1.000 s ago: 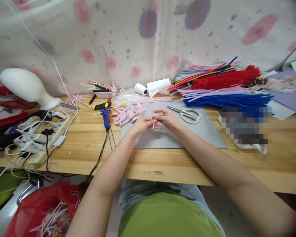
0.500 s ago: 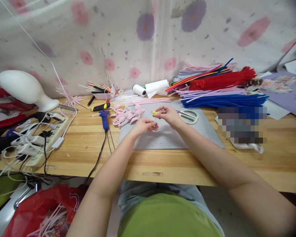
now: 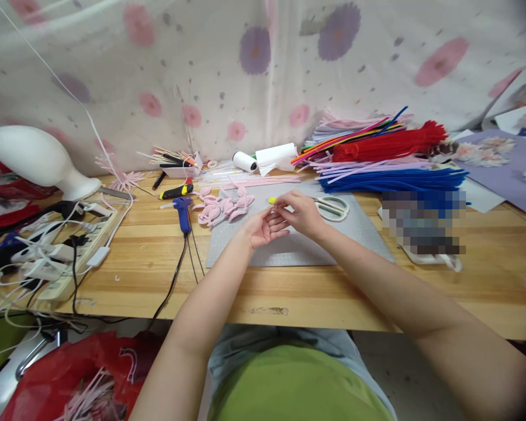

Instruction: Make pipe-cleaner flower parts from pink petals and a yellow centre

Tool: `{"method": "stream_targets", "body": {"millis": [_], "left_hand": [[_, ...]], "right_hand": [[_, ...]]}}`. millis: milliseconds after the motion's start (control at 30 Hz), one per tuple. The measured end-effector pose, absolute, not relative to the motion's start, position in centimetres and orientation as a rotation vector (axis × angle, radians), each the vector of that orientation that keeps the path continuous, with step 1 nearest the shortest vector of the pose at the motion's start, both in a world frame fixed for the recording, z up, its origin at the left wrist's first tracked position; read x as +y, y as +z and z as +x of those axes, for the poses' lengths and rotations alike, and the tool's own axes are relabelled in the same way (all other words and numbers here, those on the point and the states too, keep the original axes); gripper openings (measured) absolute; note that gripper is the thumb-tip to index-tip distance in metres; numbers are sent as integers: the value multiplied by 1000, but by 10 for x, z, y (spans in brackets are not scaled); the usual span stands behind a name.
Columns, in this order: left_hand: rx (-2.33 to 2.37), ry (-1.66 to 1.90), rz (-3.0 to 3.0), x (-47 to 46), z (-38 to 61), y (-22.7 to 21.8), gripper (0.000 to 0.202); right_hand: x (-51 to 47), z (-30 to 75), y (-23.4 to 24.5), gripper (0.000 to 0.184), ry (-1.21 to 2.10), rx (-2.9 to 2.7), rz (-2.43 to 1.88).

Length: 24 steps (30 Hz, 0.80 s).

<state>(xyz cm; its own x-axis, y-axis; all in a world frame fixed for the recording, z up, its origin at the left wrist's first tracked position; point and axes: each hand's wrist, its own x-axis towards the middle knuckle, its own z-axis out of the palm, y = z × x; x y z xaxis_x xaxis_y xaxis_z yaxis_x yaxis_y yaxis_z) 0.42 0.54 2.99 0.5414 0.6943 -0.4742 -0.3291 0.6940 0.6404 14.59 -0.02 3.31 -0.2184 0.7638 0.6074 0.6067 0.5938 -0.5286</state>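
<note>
My left hand is turned palm up over the grey cutting mat, its fingers stretched out. Against its fingers is my right hand, thumb and fingers drawn together in a pinch; what they hold, if anything, is hidden. A small yellow thing shows just beyond the right fingertips, and I cannot tell whether it is held or lies on the mat. Scissors with pale handles rest beside my right hand. Left of my hands lie several pink fuzzy petal shapes.
A blue glue gun and a yellow-black cutter lie at left, near a power strip with tangled cables. Bundles of red and blue pipe cleaners are stacked behind. A white foam head stands far left.
My left hand has opened from loosely curled fingers to a stretched palm and moved right, up against my right hand. The view has shifted slightly.
</note>
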Motion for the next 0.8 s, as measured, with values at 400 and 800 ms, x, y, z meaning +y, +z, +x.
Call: {"method": "stream_targets", "body": {"millis": [400,800], "left_hand": [[804,671,400,8,-1,28,16],[983,808,683,6,3,31,10]], "right_hand": [[-3,154,22,26,-106,-2250,-830],[-13,159,26,18,178,-2225,-825]]}}
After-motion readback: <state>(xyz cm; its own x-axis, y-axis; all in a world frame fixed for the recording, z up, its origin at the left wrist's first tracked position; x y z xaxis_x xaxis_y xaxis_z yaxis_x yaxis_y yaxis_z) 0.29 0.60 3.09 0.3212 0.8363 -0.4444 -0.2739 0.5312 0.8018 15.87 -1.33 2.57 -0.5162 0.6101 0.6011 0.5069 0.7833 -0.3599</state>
